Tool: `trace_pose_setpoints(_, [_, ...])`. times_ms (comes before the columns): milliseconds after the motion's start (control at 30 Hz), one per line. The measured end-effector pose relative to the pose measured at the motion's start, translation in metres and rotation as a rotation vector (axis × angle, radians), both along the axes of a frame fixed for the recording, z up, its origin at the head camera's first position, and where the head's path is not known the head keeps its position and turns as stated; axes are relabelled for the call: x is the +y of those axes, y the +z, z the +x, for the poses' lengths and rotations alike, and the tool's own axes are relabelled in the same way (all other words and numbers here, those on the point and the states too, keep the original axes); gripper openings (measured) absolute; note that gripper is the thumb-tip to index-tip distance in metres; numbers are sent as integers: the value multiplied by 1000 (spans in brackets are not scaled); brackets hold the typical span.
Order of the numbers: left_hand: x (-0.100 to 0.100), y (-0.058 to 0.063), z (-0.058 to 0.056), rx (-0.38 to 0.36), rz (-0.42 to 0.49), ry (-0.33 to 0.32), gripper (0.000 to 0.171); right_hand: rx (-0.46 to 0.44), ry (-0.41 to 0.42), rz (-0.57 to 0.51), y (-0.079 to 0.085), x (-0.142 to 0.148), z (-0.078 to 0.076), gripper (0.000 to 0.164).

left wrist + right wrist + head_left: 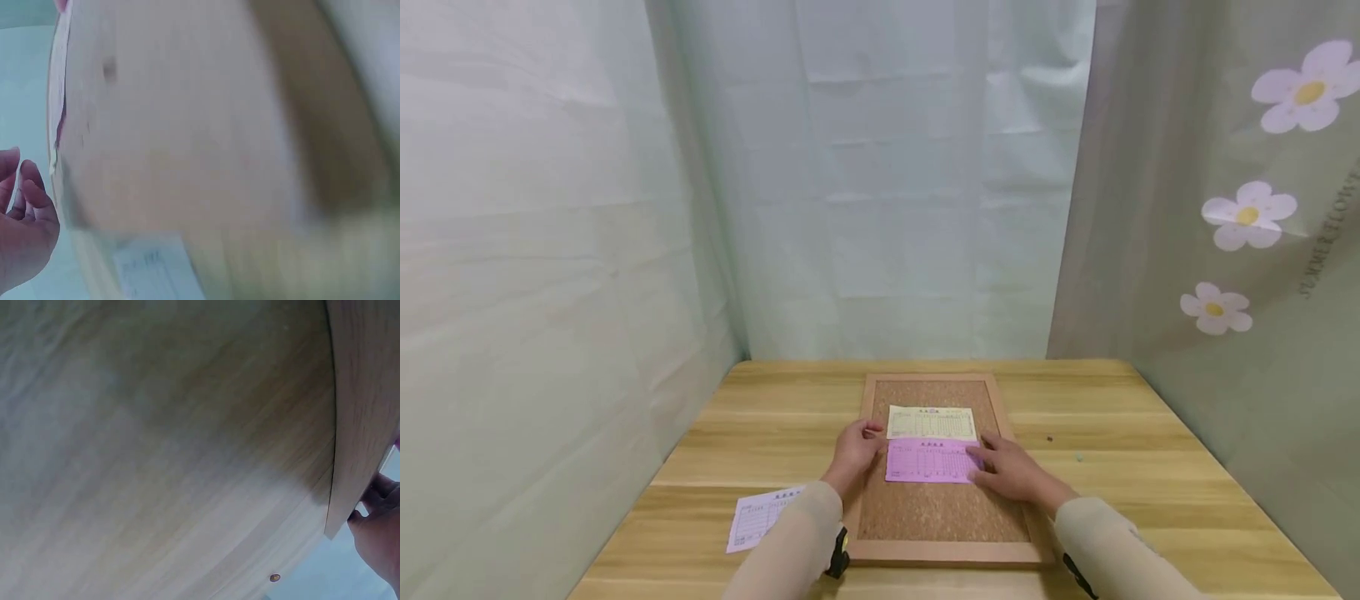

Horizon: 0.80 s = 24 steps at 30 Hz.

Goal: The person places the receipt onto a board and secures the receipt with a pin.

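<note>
A cork board [940,517] in a wooden frame lies on the table. On its upper half is a yellow printed slip [931,423], with a pink printed slip [928,461] directly below it. My left hand [856,450] is at the slips' left edges; its fingers are loosely bent, and in the left wrist view nothing shows between them. Across from it, the fingers of my right hand [1011,471] rest at the pink slip's right edge. The right wrist view shows that hand only partly, behind the board's frame [362,425].
A pale printed slip [760,518] lies on the table left of the board, partly behind my left sleeve. Right of the board are a tiny brown object [1049,438] and a tiny green one [1079,457]. Curtains [887,183] surround the table [1187,500].
</note>
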State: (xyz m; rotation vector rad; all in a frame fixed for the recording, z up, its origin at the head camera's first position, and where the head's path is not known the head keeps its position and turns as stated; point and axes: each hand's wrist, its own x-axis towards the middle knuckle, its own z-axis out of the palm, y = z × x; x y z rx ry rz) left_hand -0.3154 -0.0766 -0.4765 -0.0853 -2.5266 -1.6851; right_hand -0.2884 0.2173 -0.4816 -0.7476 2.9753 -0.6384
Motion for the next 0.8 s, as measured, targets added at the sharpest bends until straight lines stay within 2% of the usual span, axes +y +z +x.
trace_pose_setpoints(100, [-8, 0, 2, 4, -52, -8, 17, -1, 1, 7, -4, -1, 1, 53])
trace_pose_setpoints(233, [-15, 1, 5, 9, -141, -69, 17, -16, -22, 14, -8, -2, -2, 54])
trace_pose_setpoints(333, [-18, 0, 6, 57, -259, -128, 19, -26, -38, 18, -10, -2, -3, 55])
trace_pose_setpoints(467, [-18, -4, 6, 112, -437, -194, 30, -39, -43, 25, -12, -1, -4, 55])
trace_pose_setpoints(567, [-16, -6, 7, 111, -528, -235, 41, -40, -41, 18, -11, 0, -3, 55])
trace_pose_setpoints(800, [-13, -2, 12, 55, -591, -288, 57, -19, -29, 10, -5, 0, -2, 54])
